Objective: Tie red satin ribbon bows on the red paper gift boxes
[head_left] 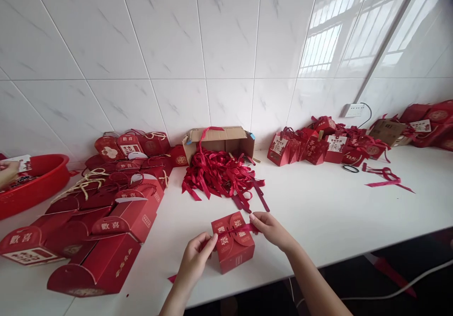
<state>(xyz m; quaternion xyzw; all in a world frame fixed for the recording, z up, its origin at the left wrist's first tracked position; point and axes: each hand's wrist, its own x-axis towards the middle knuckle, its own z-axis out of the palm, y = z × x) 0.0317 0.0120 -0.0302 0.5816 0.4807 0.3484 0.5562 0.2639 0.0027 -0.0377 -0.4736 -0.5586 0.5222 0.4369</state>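
A small red gift box [236, 259] with pale gold lettering stands on the white table before me, its top flaps folded shut. Across its top runs a dark red ribbon [234, 231], drawn together at the middle. My left hand [198, 252] pinches one end of the ribbon at the box's left side. At the right, my right hand [271, 226] grips the other end between thumb and fingers. Behind the box lies a heap of loose red ribbons [219, 174], spilling from an open cardboard carton [226, 132].
Several red gift boxes [106, 259] crowd the left, beside a red plastic basin [46, 179] where another person's hand [9, 172] shows. Finished-looking red boxes [314, 148] line the wall at right. A black ring [350, 168] and loose ribbon strips [385, 179] lie near them. White table [318, 226].
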